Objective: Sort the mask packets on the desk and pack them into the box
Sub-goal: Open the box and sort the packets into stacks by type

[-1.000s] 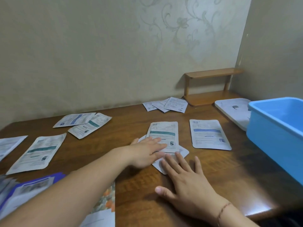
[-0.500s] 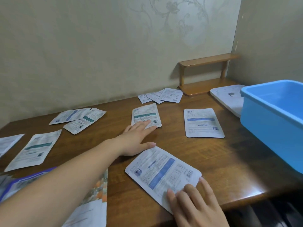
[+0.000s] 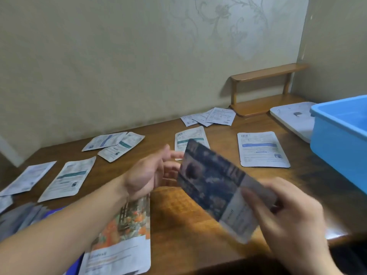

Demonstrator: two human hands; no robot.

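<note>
My right hand (image 3: 286,213) pinches a mask packet (image 3: 214,187) by its lower corner and holds it tilted above the desk, dark blue printed side up; it is blurred. My left hand (image 3: 153,173) hovers just left of that packet with fingers spread and relaxed, holding nothing. A green-striped packet (image 3: 188,137) and a blue-striped packet (image 3: 260,149) lie flat behind. The blue box (image 3: 337,143) stands at the right edge. More packets lie at the left (image 3: 69,177), (image 3: 117,142) and a small pile at the back (image 3: 210,117).
A packet with an orange flower print (image 3: 123,231) lies near the front edge under my left forearm. A white lid (image 3: 290,118) lies behind the box. A low wooden shelf (image 3: 264,90) stands in the back corner. The wooden desk (image 3: 178,219) shows bare between my hands.
My right hand has lifted the blue-striped packet off the desk and turned it over. My left hand left the green-striped packet and rose toward the lifted one.
</note>
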